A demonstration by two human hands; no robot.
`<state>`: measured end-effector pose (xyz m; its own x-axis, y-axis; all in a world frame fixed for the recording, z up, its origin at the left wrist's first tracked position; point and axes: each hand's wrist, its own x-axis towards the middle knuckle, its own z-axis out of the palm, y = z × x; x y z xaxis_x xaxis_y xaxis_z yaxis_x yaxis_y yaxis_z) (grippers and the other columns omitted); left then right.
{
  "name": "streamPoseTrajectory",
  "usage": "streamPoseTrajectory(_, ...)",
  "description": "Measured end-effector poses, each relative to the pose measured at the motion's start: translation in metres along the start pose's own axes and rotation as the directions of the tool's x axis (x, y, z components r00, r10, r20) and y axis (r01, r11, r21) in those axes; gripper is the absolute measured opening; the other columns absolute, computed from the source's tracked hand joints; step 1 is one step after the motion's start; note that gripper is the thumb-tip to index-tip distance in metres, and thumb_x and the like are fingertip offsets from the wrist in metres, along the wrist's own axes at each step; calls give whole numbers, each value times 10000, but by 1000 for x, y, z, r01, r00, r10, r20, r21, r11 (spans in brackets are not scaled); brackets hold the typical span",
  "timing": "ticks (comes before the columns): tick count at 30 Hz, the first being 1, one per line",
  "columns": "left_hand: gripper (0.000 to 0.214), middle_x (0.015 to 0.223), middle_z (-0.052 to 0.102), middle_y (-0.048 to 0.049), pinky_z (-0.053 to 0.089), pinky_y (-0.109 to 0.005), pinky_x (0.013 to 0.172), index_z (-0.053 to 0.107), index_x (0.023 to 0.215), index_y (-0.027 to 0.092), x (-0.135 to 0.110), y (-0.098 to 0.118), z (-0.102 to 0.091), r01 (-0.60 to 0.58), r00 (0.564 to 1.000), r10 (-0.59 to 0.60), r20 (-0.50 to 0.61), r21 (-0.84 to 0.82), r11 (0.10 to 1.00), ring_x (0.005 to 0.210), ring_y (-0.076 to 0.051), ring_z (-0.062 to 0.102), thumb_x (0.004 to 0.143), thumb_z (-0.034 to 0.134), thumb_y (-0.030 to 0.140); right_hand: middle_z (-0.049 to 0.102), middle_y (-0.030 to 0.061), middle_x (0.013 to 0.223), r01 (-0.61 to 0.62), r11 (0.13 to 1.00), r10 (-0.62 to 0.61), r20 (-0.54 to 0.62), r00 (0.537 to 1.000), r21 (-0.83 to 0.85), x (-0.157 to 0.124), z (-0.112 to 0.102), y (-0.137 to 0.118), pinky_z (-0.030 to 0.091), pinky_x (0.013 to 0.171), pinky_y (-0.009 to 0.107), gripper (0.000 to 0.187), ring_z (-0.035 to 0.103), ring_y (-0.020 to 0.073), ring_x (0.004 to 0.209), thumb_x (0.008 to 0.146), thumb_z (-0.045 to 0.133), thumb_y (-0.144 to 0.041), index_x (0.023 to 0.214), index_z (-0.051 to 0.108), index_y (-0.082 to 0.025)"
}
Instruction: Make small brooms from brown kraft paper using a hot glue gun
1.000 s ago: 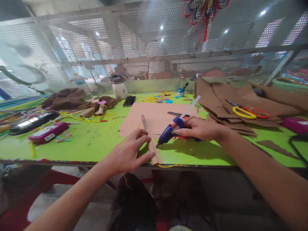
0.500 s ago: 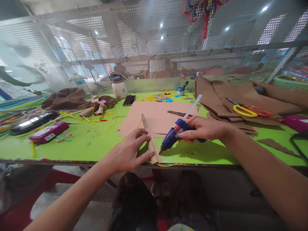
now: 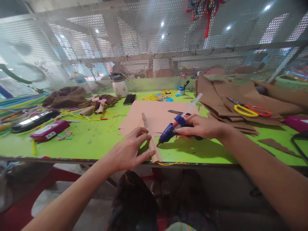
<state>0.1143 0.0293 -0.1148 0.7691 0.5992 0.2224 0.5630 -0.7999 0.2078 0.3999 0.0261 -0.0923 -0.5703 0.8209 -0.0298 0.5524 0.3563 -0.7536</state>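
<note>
A long rolled tube of tan paper (image 3: 148,134) lies on the green table (image 3: 96,141), running from the pink paper sheet (image 3: 158,117) to the near edge. My left hand (image 3: 130,149) presses on the tube's near half, thumb and fingers pinching it in place. My right hand (image 3: 201,127) grips a blue glue gun (image 3: 171,129) with a clear glue stick poking out behind; its nozzle touches or nearly touches the tube's right side.
Yellow-and-red scissors (image 3: 250,110) lie on brown paper sheets (image 3: 223,102) at the right. A black knife (image 3: 178,112) rests on the pink sheet. A phone (image 3: 130,99), a white cup (image 3: 119,86), a pink case (image 3: 49,131) and loose straws lie at the left. A perforated metal screen closes the back.
The glue gun nozzle slid a little along the tube's right side and sits slightly farther up it now. My left hand has stayed put on the tube.
</note>
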Motion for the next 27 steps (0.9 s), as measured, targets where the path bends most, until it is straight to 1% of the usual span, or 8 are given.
streamPoseTrajectory(2, 391, 1237, 488, -137, 436, -413, 982, 570, 1157, 186, 0, 0, 0, -3, 1000, 3, 0, 0, 1000, 1132, -272, 518, 879, 502, 453, 577, 17, 649, -7, 1000, 8, -47, 999, 19, 4, 4, 1, 366, 562, 254, 479, 503, 129, 597, 852, 491, -593, 703, 603, -151)
streamPoseTrajectory(5, 391, 1236, 489, -136, 436, -407, 983, 575, 1153, 185, 0, 1, -1, 7, 1000, -7, 5, 4, 1000, 1129, -271, 522, 879, 502, 454, 575, 18, 648, -4, 1000, 5, -54, 999, 21, 6, 6, 0, 373, 570, 257, 479, 503, 129, 599, 855, 484, -595, 693, 586, -155)
streamPoseTrajectory(9, 403, 1244, 489, -134, 426, -407, 998, 577, 1154, 182, 0, 1, -1, 11, 1000, -11, 1, 7, 1000, 1134, -271, 522, 875, 506, 465, 553, 6, 619, 13, 1000, -13, 10, 1000, 1, 2, 2, -1, 353, 536, 249, 474, 469, 116, 563, 851, 488, -588, 728, 602, -145)
streamPoseTrajectory(13, 418, 1265, 477, -137, 404, -400, 1024, 563, 1181, 178, -1, 0, 0, 5, 1000, -4, -1, 16, 1000, 1165, -269, 504, 877, 507, 461, 562, 19, 627, 31, 999, -27, 101, 995, -32, -4, -6, -2, 339, 527, 244, 489, 458, 111, 567, 843, 502, -586, 670, 604, -140)
streamPoseTrajectory(16, 420, 1265, 479, -134, 408, -398, 1021, 556, 1193, 186, -1, 0, 0, 2, 1000, -2, -4, 16, 1000, 1173, -271, 499, 876, 510, 458, 554, 16, 610, 24, 999, -18, 136, 991, -42, -8, -8, -3, 326, 508, 245, 499, 445, 107, 546, 835, 508, -593, 638, 595, -143)
streamPoseTrajectory(19, 420, 1261, 481, -137, 412, -398, 1015, 558, 1187, 182, 0, 0, 0, -2, 1000, 2, -5, 15, 1000, 1170, -271, 501, 876, 509, 459, 559, 13, 613, 41, 999, -38, 149, 988, -23, -8, -8, -3, 334, 519, 248, 482, 453, 111, 556, 840, 512, -582, 654, 602, -147)
streamPoseTrajectory(23, 419, 1259, 482, -134, 415, -403, 1008, 556, 1191, 189, 0, 0, 0, 0, 1000, 0, -9, 17, 1000, 1160, -271, 506, 880, 500, 464, 579, 8, 644, 32, 999, -32, 74, 997, -3, -4, -4, -2, 350, 541, 251, 465, 476, 117, 572, 846, 504, -586, 710, 609, -154)
streamPoseTrajectory(27, 412, 1243, 493, -133, 423, -419, 993, 568, 1178, 192, 0, 0, 0, 4, 1000, -4, -8, 9, 1000, 1132, -276, 520, 878, 502, 465, 591, 17, 651, -17, 1000, 17, -34, 999, 10, 4, 3, 1, 367, 564, 258, 512, 492, 124, 575, 842, 477, -624, 685, 606, -153)
